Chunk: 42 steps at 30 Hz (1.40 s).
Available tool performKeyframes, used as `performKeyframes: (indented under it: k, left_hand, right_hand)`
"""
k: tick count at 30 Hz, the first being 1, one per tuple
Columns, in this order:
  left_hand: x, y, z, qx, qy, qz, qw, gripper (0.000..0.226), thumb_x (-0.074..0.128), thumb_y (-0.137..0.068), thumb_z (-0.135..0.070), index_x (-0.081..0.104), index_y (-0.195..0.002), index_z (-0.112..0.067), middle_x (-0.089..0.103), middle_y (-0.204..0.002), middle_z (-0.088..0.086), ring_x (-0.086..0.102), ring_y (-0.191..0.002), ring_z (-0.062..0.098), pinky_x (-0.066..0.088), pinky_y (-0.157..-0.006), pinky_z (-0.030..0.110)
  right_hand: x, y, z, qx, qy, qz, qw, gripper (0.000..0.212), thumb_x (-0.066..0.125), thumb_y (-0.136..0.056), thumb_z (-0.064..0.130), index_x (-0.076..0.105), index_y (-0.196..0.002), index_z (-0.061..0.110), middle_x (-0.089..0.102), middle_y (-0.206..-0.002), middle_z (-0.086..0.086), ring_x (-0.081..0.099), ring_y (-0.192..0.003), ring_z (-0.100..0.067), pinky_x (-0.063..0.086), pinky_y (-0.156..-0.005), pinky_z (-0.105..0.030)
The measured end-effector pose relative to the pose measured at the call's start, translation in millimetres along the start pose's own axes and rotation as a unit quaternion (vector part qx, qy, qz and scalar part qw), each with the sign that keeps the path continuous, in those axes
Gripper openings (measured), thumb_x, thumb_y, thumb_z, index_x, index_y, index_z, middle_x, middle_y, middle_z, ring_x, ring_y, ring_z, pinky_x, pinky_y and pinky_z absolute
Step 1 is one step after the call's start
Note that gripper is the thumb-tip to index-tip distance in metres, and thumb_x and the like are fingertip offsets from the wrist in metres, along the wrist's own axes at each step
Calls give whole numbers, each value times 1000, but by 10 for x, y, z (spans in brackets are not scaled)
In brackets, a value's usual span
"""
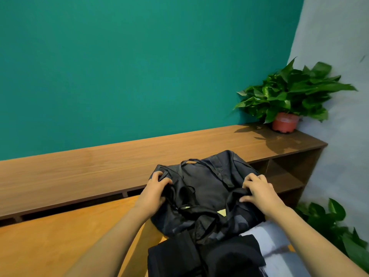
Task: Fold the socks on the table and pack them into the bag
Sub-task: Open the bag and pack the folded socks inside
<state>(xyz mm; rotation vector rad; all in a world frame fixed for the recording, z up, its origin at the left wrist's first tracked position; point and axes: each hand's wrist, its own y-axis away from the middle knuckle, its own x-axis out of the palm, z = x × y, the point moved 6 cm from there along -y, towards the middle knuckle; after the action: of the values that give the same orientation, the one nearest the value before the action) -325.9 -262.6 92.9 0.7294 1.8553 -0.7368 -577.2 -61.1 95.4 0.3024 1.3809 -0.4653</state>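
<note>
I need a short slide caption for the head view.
Both hands, left hand and right hand, grip the black bag on the wooden table.

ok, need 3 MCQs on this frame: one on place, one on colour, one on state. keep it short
1. Where does the potted green plant in the red-brown pot stand?
A. On the far right end of the raised wooden shelf
B. Inside the bag
C. On the shelf's left end

2. What colour is the wall behind the shelf?
A. Yellow
B. Teal green
C. Red

3. What are the hands doing with the black fabric bag?
A. Both rest flat on the table, away from it
B. Only one touches it
C. The left hand and the right hand each grip its fabric on opposite sides

Answers:
1 A, since the pot sits at the shelf's right end near the grey wall.
2 B, since the wall is plainly teal.
3 C, since the fingers of both hands curl into the bag's fabric.
</note>
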Motion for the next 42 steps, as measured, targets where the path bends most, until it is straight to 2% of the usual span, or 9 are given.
performKeyframes:
  k: [2,6,9,12,21,28,33,38,42]
  left_hand:
    - [-82,-54,-27,5,63,-77,995,33,58,-82,14,59,-96,-16,46,-121,13,54,-103,31,40,-80,25]
    - [-237,-216,-124,3,136,-143,980,28,54,-80,18,63,-73,-8,51,-90,5,48,-78,16,36,-72,18]
    - [-422,-301,-216,-10,172,-184,968,30,58,-81,17,66,-70,-9,52,-85,1,45,-72,5,33,-67,3]
    - [-700,-340,-356,7,214,-234,948,30,58,-79,18,68,-71,-8,51,-79,-5,47,-69,2,34,-64,4]
    - [-1836,-110,-498,16,262,-371,891,29,60,-80,10,72,-75,-16,57,-84,-5,55,-73,0,36,-67,3]
    - [-2763,1161,237,-32,223,-449,864,31,60,-81,11,70,-78,-18,60,-93,6,59,-83,15,41,-73,3]
    - [-3199,2548,911,-91,183,-475,856,30,61,-84,10,68,-80,-19,58,-96,6,60,-91,17,44,-76,4]
    - [-3203,4187,1338,-164,123,-493,845,44,62,-85,10,63,-79,-33,58,-97,4,58,-89,2,46,-83,8]
    - [-2765,5349,1384,-232,86,-453,856,46,65,-80,14,64,-74,-32,57,-91,1,56,-84,1,38,-76,0]
  right_hand:
    - [-18,-51,26,-1,-24,-33,999,27,72,-85,33,47,-88,23,41,-108,6,39,-108,-22,36,-85,-36]
    - [-240,-140,118,-3,-65,-113,992,33,77,-82,23,44,-78,19,43,-95,3,37,-93,-21,40,-76,-41]
    - [-469,-172,190,-20,-123,-182,975,35,80,-76,11,46,-77,15,43,-91,1,35,-90,-19,40,-77,-39]
    - [-695,-188,248,-20,-165,-231,959,33,78,-77,5,45,-75,10,43,-90,-2,34,-90,-19,31,-78,-30]
    - [-1226,-78,808,-45,-214,-318,922,38,79,-78,13,42,-71,13,44,-89,-3,33,-91,-18,29,-78,-30]
    - [-1391,265,2004,-128,-278,-292,906,39,81,-75,10,42,-71,11,45,-89,-2,35,-91,-18,26,-75,-20]
    - [-1296,725,3282,-200,-323,-244,892,40,83,-74,15,42,-72,13,45,-90,-1,38,-91,-20,31,-75,-27]
    - [-793,1412,4415,-288,-358,-122,880,43,78,-80,12,37,-71,20,44,-94,3,35,-95,-16,31,-79,-24]
    - [0,1880,4715,-315,-255,-20,914,25,71,-88,17,47,-81,19,43,-108,11,36,-111,-17,36,-85,-23]
